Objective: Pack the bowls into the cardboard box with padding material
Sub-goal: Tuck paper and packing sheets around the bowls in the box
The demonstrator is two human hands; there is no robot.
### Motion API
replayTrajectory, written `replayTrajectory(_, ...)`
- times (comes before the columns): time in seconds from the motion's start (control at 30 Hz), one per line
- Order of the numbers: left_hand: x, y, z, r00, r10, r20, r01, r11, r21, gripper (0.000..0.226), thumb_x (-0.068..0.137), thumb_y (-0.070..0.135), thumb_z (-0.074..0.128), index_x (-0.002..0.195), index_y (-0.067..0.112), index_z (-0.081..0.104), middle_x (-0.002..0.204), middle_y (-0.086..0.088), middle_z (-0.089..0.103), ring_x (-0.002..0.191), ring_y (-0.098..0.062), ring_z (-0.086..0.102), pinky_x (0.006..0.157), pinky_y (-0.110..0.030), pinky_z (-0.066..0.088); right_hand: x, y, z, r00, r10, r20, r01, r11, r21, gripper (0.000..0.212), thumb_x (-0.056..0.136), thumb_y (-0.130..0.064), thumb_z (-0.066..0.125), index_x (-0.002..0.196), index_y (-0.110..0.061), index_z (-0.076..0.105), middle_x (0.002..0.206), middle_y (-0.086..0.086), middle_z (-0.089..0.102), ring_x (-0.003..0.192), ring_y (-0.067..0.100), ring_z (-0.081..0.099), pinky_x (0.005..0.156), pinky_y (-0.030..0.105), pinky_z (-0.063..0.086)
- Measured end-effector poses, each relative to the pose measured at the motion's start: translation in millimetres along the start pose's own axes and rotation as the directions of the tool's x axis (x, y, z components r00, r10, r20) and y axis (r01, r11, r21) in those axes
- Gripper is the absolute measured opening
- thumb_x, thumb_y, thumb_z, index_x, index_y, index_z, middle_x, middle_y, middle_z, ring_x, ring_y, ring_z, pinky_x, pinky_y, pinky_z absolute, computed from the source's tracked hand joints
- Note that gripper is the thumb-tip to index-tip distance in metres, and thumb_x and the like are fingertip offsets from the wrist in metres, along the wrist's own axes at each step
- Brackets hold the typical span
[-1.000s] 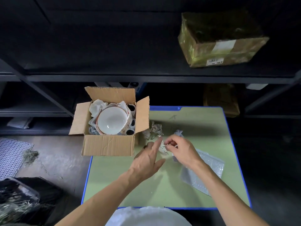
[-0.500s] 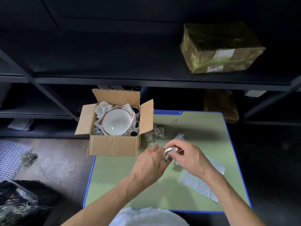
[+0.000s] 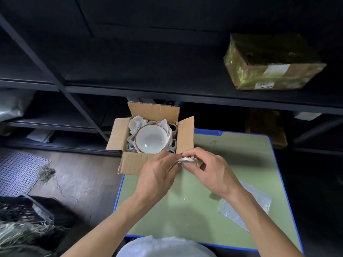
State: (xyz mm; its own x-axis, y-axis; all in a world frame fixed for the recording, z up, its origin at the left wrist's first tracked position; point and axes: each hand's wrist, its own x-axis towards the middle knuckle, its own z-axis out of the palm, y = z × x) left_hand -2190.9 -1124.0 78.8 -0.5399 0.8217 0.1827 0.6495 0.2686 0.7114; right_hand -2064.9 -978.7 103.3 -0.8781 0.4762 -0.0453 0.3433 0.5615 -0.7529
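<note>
An open cardboard box (image 3: pixel 133 163) stands on the far left corner of the green table (image 3: pixel 232 151). Inside it a white bowl (image 3: pixel 150 140) with a thin brown rim lies on crumpled white paper padding (image 3: pixel 136 122). My left hand (image 3: pixel 157 176) and my right hand (image 3: pixel 209 173) meet just in front of the box's right front corner. Together they hold a crumpled wad of paper (image 3: pixel 187 159) between them, fingers curled round it. Most of the wad is hidden by the fingers.
A sheet of bubble wrap (image 3: pixel 246 206) lies on the table's right side. Dark metal shelving rises behind, with a wrapped parcel (image 3: pixel 269 65) on the upper right shelf. A black crate with dry straw (image 3: pixel 22 225) sits on the floor at left, beside a white mesh mat (image 3: pixel 16 171).
Both hands closed on the paper wad, lifted it off the table and carried it up toward the box's right front corner. The loose paper once beside the box is gone from view.
</note>
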Motion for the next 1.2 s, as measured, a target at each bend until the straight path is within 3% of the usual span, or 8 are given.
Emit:
replayTrajectory(0.13, 0, -22, -27, 0.994, 0.033, -0.102, -0.025, 0.997, 0.080, 0.023, 0.091, 0.017, 0.066, 0.110, 0.027, 0.072, 0.098, 0.009, 0.060, 0.088, -0.015, 0.057, 0.072, -0.030, 0.047, 14, -21, 18, 0.998, -0.059, -0.019, 0.057, 0.993, -0.101, 0.019, 0.092, -0.047, 0.063, 0.106, -0.037, 0.054, 0.090, -0.017, 0.063, 0.074, -0.001, 0.053, 0.070, 0.027, 0.047)
replayTrajectory(0.3, 1, -46, -57, 0.991, -0.035, -0.126, 0.052, 0.990, 0.132, 0.020, 0.083, 0.010, 0.068, 0.096, 0.022, 0.059, 0.084, 0.015, 0.055, 0.078, -0.013, 0.048, 0.066, -0.033, 0.045, 37, -49, 46, 0.992, -0.122, 0.013, 0.122, 0.975, -0.185, 0.019, 0.092, -0.038, 0.065, 0.104, -0.034, 0.050, 0.094, -0.020, 0.063, 0.063, -0.007, 0.047, 0.064, 0.028, 0.044)
replayTrajectory(0.47, 5, -84, -80, 0.991, -0.118, -0.063, 0.120, 0.992, 0.028, 0.025, 0.081, 0.002, 0.064, 0.095, 0.022, 0.058, 0.094, 0.017, 0.052, 0.073, -0.009, 0.053, 0.064, -0.028, 0.046, 57, -69, 82, 0.987, -0.146, 0.062, 0.156, 0.965, -0.213, 0.016, 0.092, -0.026, 0.058, 0.103, -0.033, 0.050, 0.102, -0.012, 0.064, 0.071, 0.016, 0.052, 0.065, 0.039, 0.049)
replayTrajectory(0.57, 9, -102, -91, 0.990, -0.138, -0.042, 0.137, 0.990, -0.014, 0.025, 0.084, 0.001, 0.065, 0.094, 0.023, 0.057, 0.099, 0.018, 0.052, 0.081, -0.007, 0.057, 0.069, -0.024, 0.048, 66, -77, 104, 0.992, -0.108, 0.061, 0.118, 0.971, -0.206, 0.021, 0.091, -0.020, 0.058, 0.103, -0.034, 0.049, 0.104, -0.013, 0.061, 0.073, 0.015, 0.053, 0.064, 0.039, 0.050)
replayTrajectory(0.83, 33, -136, -103, 0.999, -0.054, 0.004, 0.053, 0.995, 0.085, 0.022, 0.084, 0.003, 0.059, 0.096, 0.021, 0.056, 0.089, 0.013, 0.058, 0.086, -0.018, 0.052, 0.069, -0.042, 0.050, 87, -84, 143, 0.997, -0.068, 0.019, 0.071, 0.963, -0.262, 0.032, 0.084, -0.002, 0.058, 0.100, -0.029, 0.051, 0.097, -0.014, 0.062, 0.094, 0.015, 0.054, 0.068, 0.036, 0.048)
replayTrajectory(0.93, 41, -143, -107, 0.996, -0.016, 0.083, 0.004, 0.991, 0.134, 0.023, 0.080, 0.002, 0.058, 0.095, 0.020, 0.058, 0.083, 0.010, 0.058, 0.083, -0.017, 0.048, 0.068, -0.042, 0.049, 91, -86, 146, 0.999, -0.025, 0.034, 0.032, 0.976, -0.217, 0.028, 0.084, -0.004, 0.059, 0.100, -0.026, 0.052, 0.095, -0.012, 0.064, 0.095, 0.018, 0.054, 0.069, 0.040, 0.050)
replayTrajectory(1.03, 49, -142, -110, 0.976, -0.005, 0.218, -0.026, 0.990, 0.141, 0.027, 0.079, 0.002, 0.054, 0.097, 0.020, 0.062, 0.092, 0.006, 0.058, 0.084, -0.016, 0.053, 0.075, -0.038, 0.050, 95, -86, 143, 0.999, -0.003, 0.054, 0.015, 0.976, -0.215, 0.020, 0.089, -0.014, 0.061, 0.103, -0.024, 0.051, 0.097, -0.006, 0.066, 0.092, 0.022, 0.057, 0.070, 0.043, 0.051)
replayTrajectory(1.2, 48, -148, -109, 0.968, 0.045, 0.247, -0.080, 0.988, 0.133, 0.013, 0.088, 0.016, 0.053, 0.095, 0.021, 0.063, 0.097, 0.006, 0.059, 0.087, -0.016, 0.054, 0.078, -0.033, 0.048, 99, -88, 141, 0.998, -0.024, 0.057, 0.041, 0.951, -0.305, 0.017, 0.090, -0.010, 0.057, 0.103, -0.020, 0.052, 0.083, 0.001, 0.060, 0.084, 0.029, 0.053, 0.065, 0.044, 0.049)
